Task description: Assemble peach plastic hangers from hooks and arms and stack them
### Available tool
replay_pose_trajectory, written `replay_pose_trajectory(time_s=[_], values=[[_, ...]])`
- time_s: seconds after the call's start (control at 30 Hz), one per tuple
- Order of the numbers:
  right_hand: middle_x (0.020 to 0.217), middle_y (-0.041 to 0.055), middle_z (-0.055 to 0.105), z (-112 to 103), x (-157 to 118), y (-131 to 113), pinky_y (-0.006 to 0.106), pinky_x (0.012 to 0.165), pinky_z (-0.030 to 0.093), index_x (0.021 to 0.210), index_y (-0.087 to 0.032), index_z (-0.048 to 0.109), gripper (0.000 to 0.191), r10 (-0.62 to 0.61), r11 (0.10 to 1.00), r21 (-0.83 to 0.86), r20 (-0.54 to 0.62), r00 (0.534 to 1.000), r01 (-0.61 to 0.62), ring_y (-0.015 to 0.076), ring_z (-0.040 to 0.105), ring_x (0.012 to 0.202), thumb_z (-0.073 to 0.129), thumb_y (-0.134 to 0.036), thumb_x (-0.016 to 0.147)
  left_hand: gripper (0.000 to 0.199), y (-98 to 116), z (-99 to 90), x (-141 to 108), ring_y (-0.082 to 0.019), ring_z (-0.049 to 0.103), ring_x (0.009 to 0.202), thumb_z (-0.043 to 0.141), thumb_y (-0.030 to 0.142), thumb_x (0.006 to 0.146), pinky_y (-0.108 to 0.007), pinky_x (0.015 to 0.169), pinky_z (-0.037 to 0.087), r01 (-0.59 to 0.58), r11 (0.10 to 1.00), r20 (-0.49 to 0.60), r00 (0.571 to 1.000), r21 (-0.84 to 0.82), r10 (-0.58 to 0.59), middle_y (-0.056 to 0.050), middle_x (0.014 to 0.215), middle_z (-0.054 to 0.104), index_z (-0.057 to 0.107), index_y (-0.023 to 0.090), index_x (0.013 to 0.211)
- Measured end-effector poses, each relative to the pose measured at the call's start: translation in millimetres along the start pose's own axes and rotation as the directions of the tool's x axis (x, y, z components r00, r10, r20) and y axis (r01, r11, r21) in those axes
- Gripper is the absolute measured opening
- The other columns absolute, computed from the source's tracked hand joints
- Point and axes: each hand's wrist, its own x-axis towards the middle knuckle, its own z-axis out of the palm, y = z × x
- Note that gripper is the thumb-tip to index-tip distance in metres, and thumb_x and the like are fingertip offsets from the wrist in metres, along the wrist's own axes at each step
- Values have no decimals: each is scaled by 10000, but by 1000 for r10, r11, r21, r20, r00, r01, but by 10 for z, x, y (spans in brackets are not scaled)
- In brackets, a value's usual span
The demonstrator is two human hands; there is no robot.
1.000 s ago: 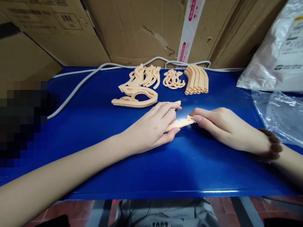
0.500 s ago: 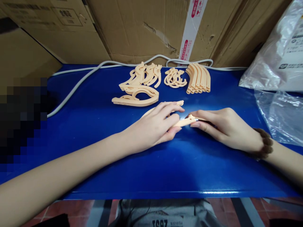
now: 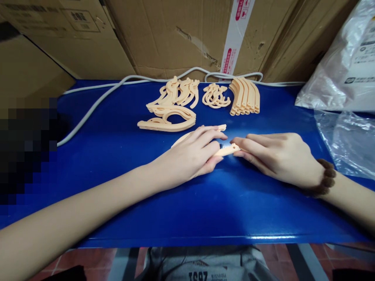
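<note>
My left hand (image 3: 197, 152) is closed around a beige plastic folding hanger (image 3: 225, 150); its palm and fingers hide the middle. One curved end shows beyond the fingertips and another part to the left of the hand. My right hand (image 3: 275, 152) pinches the hanger's holed right end between thumb and fingers; whatever else those fingers hold is hidden. Just behind my left hand lie folded beige hangers (image 3: 166, 125), one on another.
Along the back are a heap of curved hanger parts (image 3: 178, 91), small hooks (image 3: 216, 96) and a row of stacked hanger arms (image 3: 245, 96). A white cable (image 3: 96, 107) crosses the blue table (image 3: 187, 218). Cardboard boxes (image 3: 175, 47) stand behind; a plastic bag (image 3: 336, 78) is at right.
My right fingers have closed in onto the hanger's end, covering its tip and the thin piece seen between them before. My left hand keeps its hold.
</note>
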Motion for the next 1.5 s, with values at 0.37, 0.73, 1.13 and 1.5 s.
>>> replay_pose_trajectory(time_s=[0.37, 0.73, 1.13, 1.5], values=[[641, -23, 575, -8, 23, -16, 273, 547, 348, 918, -190, 668, 256, -65, 988, -143, -75, 995, 53, 128, 554, 559, 491, -348, 1013, 243, -14, 6, -10, -328, 490, 1331, 407, 198, 1025, -479, 1133, 430, -37, 999, -5, 999, 5, 37, -185, 1296, 596, 605, 84, 942], [640, -18, 584, -48, 36, -23, 273, 566, 350, 878, -207, 675, 292, -52, 994, -95, -46, 998, 47, 125, 529, 569, 470, -363, 1015, 216, -21, -13, -1, -291, 440, 1376, 401, 203, 1021, -487, 1134, 419, -17, 1000, 64, 998, -5, 18, -164, 1323, 587, 595, 135, 953], [571, -3, 527, -59, 10, 44, 291, 569, 299, 807, -167, 643, 687, -154, 873, 468, -4, 988, 138, 124, 471, 517, 237, -695, 973, 213, 5, -98, -15, -216, 419, 1401, 454, 125, 946, -418, 1153, 385, 123, 940, 115, 989, -318, -90, -135, 1439, 510, 595, 164, 1100], [726, 42, 591, -22, 67, -16, 316, 695, 352, 890, -158, 649, 554, -124, 873, 482, 67, 990, 77, 177, 500, 712, 389, -640, 973, 396, -60, -31, -21, -202, 534, 1291, 597, 157, 894, -356, 1119, 417, 160, 941, -16, 985, -299, -173, -108, 1350, 567, 515, 173, 1280]])
